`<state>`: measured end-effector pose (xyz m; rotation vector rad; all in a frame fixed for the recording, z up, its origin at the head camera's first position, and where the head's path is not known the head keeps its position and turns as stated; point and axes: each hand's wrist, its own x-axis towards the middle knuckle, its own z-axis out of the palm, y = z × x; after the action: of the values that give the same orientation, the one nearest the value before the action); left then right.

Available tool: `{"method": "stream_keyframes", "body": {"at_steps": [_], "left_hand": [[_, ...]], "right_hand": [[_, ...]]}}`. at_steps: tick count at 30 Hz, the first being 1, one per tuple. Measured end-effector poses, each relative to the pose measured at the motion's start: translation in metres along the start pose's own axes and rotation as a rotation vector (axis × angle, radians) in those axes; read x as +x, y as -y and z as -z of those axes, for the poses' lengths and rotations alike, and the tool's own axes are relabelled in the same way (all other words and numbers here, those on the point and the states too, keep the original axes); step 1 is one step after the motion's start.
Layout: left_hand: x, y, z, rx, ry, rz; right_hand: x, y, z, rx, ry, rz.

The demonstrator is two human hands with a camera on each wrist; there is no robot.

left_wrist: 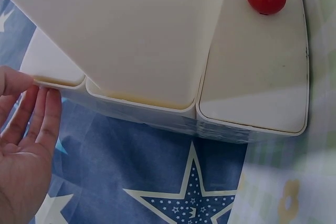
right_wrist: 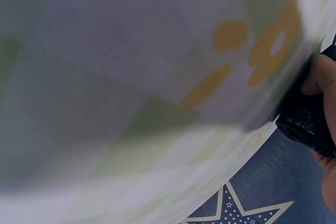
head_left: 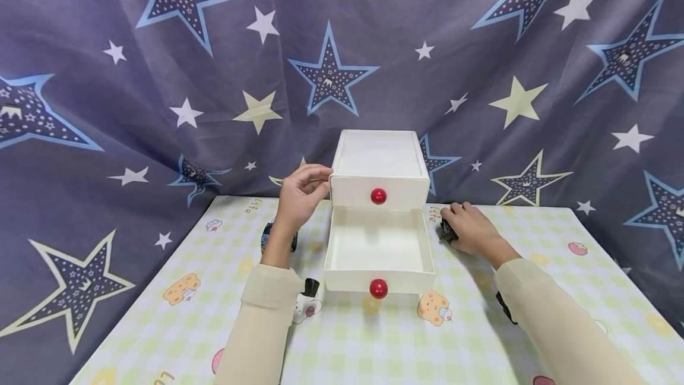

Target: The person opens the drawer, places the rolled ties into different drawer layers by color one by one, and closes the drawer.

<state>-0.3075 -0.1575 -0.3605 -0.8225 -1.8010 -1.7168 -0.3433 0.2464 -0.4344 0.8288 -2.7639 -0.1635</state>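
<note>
Drawer unit: a small white drawer unit (head_left: pixel 378 162) stands on the checked surface (head_left: pixel 374 337) against the star-patterned backdrop (head_left: pixel 160 76); its upper drawer (head_left: pixel 379 191) is shut.
Lower drawer: the lower drawer (head_left: pixel 379 248) with its red knob (head_left: pixel 378 288) is pulled well out toward the person, and nothing is seen inside it.
Left hand: the left hand (head_left: pixel 299 195) is laid against the unit's left side near the top, its fingers (left_wrist: pixel 44 114) straight and resting on the edge, not wrapped round anything.
Right hand: the right hand (head_left: pixel 470 227) lies on the surface just right of the unit, its fingers curled over a small black object (head_left: pixel 446 230); the right wrist view shows the dark thing (right_wrist: pixel 307 121) pinched under a fingertip.
Black object: what it is cannot be told.
Doing it well: the unit is best kept braced by the left hand so it does not slide, the black object is best gripped firmly before it is lifted, and the open drawer's rim should be cleared.
</note>
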Motion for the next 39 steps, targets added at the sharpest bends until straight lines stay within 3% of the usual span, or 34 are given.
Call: {"method": "stream_keyframes", "body": {"at_steps": [10,19,27,39], "left_hand": [[0.002,0.0,-0.006,-0.005,-0.01,0.022],[0.001,-0.018,-0.009,0.003,-0.004,0.033],[0.001,0.0,-0.004,0.021,-0.014,0.039],[0.0,-0.002,0.0,0.02,-0.017,0.031]], "right_hand": [[-0.009,-0.006,0.011,-0.003,0.022,-0.034],[-0.014,-0.016,0.03,-0.021,0.032,-0.045],[-0.014,-0.015,0.053,-0.073,-0.037,-0.003],[-0.015,0.0,0.088,-0.09,-0.172,0.122]]}}
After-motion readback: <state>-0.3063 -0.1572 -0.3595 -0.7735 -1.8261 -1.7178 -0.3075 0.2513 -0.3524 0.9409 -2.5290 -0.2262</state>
